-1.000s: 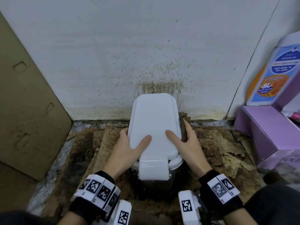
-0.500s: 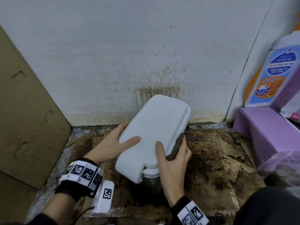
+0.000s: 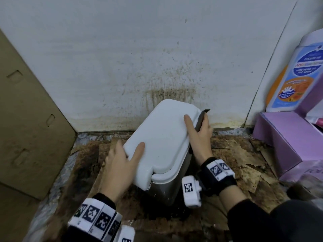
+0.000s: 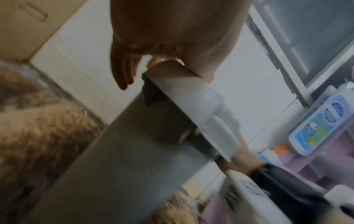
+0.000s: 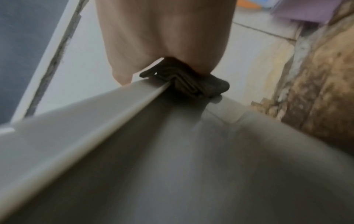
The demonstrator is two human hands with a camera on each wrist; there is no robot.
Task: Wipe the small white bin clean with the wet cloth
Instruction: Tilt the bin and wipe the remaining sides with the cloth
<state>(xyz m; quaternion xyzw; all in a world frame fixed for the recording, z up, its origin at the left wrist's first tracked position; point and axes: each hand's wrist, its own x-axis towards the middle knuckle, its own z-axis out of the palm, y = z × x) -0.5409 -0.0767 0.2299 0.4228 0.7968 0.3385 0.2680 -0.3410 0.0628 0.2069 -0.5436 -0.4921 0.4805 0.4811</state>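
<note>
White bin (image 3: pixel 162 137) braced by your left hand (image 3: pixel 120 165), thumb across its lid; right hand (image 3: pixel 201 135) presses the folded cloth (image 3: pixel 201 119) against its far side.

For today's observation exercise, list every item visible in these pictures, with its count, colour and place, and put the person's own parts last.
Small bin: one, white lid over grey body, floor by the wall, turned at an angle.
Cloth: one, dark, folded, against the bin's right side.
Cardboard sheet: one, brown, leaning at left.
Wash bottle: one, white with blue and orange label, on the box.
Box: one, purple, right.
Floor covering: brown, stained, torn.
Wall: white, brown splashes behind the bin.
Left hand: grips the lid's near-left corner.
Right hand: presses the cloth to the bin, thumb on the lid.
</note>
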